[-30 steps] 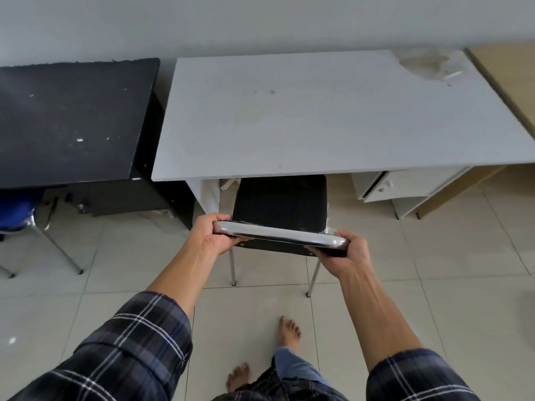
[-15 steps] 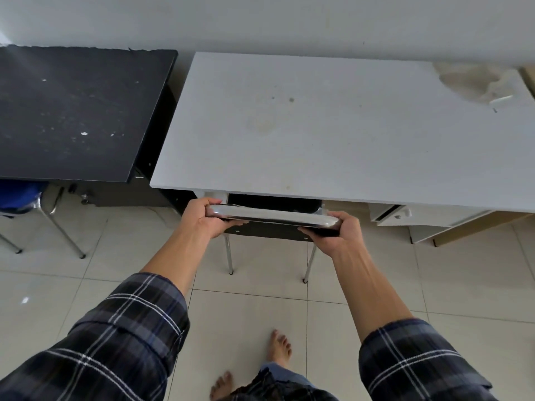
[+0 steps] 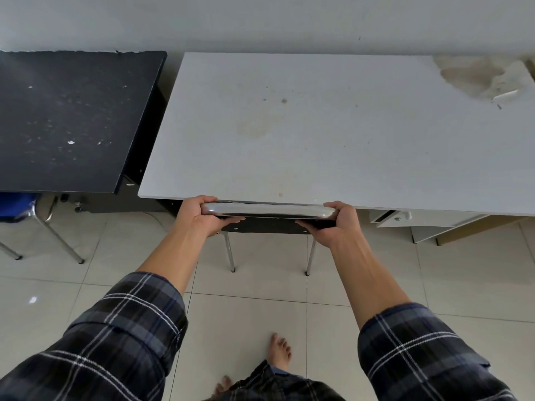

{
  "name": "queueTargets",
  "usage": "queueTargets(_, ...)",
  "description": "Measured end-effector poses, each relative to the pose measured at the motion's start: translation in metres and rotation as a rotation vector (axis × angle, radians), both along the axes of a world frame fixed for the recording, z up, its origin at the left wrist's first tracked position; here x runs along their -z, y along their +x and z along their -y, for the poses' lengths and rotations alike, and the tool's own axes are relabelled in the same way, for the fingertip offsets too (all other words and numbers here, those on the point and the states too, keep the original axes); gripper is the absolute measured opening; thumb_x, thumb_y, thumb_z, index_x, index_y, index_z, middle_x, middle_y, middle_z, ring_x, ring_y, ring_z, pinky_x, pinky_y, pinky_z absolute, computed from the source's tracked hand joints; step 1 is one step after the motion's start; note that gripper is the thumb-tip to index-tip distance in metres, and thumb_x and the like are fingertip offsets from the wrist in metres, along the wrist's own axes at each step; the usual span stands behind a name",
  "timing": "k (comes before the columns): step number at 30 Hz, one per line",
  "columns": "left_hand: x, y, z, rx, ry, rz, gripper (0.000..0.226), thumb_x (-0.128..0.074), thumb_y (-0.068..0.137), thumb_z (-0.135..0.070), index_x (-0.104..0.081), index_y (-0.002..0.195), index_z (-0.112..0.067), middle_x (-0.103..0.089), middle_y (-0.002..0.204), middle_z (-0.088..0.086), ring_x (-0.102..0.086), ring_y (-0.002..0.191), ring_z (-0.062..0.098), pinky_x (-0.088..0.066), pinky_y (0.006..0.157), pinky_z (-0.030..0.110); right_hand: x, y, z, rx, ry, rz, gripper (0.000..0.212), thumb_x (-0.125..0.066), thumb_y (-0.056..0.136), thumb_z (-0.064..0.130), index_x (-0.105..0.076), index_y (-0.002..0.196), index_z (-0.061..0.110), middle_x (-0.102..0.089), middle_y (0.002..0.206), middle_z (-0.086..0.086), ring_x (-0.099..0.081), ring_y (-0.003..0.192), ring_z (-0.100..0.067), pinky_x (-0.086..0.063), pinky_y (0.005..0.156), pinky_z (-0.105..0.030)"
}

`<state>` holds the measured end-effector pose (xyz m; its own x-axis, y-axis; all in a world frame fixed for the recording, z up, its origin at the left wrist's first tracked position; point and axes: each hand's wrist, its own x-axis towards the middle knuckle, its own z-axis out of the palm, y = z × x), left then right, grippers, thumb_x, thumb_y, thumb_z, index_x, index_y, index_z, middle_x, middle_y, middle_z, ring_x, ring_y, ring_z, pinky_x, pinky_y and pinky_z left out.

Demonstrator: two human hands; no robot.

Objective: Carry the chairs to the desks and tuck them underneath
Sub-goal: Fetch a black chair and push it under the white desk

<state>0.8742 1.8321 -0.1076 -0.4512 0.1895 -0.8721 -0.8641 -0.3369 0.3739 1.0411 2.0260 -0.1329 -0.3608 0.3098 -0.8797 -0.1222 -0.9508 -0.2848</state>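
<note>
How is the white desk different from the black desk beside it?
The white desk has a pale top with a stain and a torn corner; the black desk has a dark top speckled with white chips. The white desk has a black chair under its edge, gripped by both hands; the black desk has a blue chair. Both stand against the wall.

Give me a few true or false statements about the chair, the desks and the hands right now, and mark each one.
1. Both hands hold the chair's top rail. True: the left hand and the right hand each have a grip on an end of the chair.
2. The chair is at the black desk. False: it is at the white desk; the black desk is to the left.
3. The chair's seat is fully in the open. False: it is hidden under the white desk.
4. A blue chair sits at the black desk. True.
</note>
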Motion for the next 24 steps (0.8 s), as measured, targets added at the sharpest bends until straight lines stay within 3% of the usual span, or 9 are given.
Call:
queueTargets(6, -0.001, 0.005, 0.006, 0.015, 0.032, -0.02, 0.015, -0.057, 0.088, 0.003, -0.054, 0.102, -0.001, -0.055, 0.116, 0.027, -0.052, 0.108, 0.055, -0.037, 0.094, 0.076, -0.002, 0.003, 0.002, 0.002, -0.006, -0.017, 0.021, -0.064, 0.085, 0.004, -0.054, 0.104, 0.005, -0.053, 0.118, -0.023, -0.056, 0.102, -0.048, -0.053, 0.087, -0.069)
queueTargets(11, -0.008, 0.015, 0.011, 0.048, 0.017, -0.057, 0.018, -0.065, 0.091, -0.012, -0.057, 0.105, -0.004, -0.057, 0.113, 0.025, -0.055, 0.109, 0.049, -0.041, 0.099, 0.068, -0.006, 0.009, 0.011, 0.007, 0.007, -0.046, 0.022, -0.069, 0.091, 0.021, -0.057, 0.104, 0.008, -0.056, 0.118, -0.022, -0.057, 0.099, -0.046, -0.051, 0.095, -0.067)
queueTargets(16, -0.018, 0.031, 0.023, 0.125, 0.045, -0.146, 0.016, -0.057, 0.097, -0.016, -0.053, 0.086, -0.005, -0.058, 0.112, 0.022, -0.051, 0.124, 0.044, -0.035, 0.11, 0.058, -0.018, 0.021, 0.023, -0.013, 0.071, -0.097, 0.021, -0.065, 0.095, 0.021, -0.058, 0.107, 0.005, -0.06, 0.126, -0.027, -0.062, 0.099, -0.046, -0.049, 0.097, -0.063)
queueTargets(18, -0.024, 0.042, 0.03, 0.167, 0.053, -0.201, 0.012, -0.056, 0.098, -0.016, -0.053, 0.099, -0.004, -0.059, 0.114, 0.017, -0.05, 0.128, 0.04, -0.033, 0.113, 0.055, -0.026, 0.032, 0.033, -0.052, 0.134, -0.094, 0.027, -0.063, 0.097, 0.018, -0.057, 0.117, 0.002, -0.056, 0.134, -0.031, -0.06, 0.111, -0.049, -0.048, 0.098, -0.061)
queueTargets(21, -0.034, 0.059, 0.038, 0.296, 0.006, -0.283, 0.04, -0.055, 0.098, -0.018, -0.044, 0.134, -0.004, -0.043, 0.146, 0.019, -0.044, 0.134, 0.038, -0.034, 0.113, 0.052, -0.039, 0.05, 0.057, -0.104, 0.256, -0.029, 0.055, -0.062, 0.098, 0.016, -0.041, 0.146, 0.001, -0.045, 0.147, -0.031, -0.05, 0.133, -0.046, -0.048, 0.105, -0.057)
queueTargets(24, -0.05, 0.084, 0.045, 0.505, -0.062, -0.381, 0.051, -0.056, 0.098, -0.018, -0.039, 0.145, -0.007, -0.036, 0.153, 0.016, -0.046, 0.132, 0.037, -0.038, 0.11, 0.05, -0.052, 0.077, 0.092, -0.109, 0.353, 0.019, 0.051, -0.063, 0.097, 0.015, -0.046, 0.144, 0.002, -0.047, 0.148, -0.029, -0.052, 0.133, -0.043, -0.05, 0.105, -0.054)
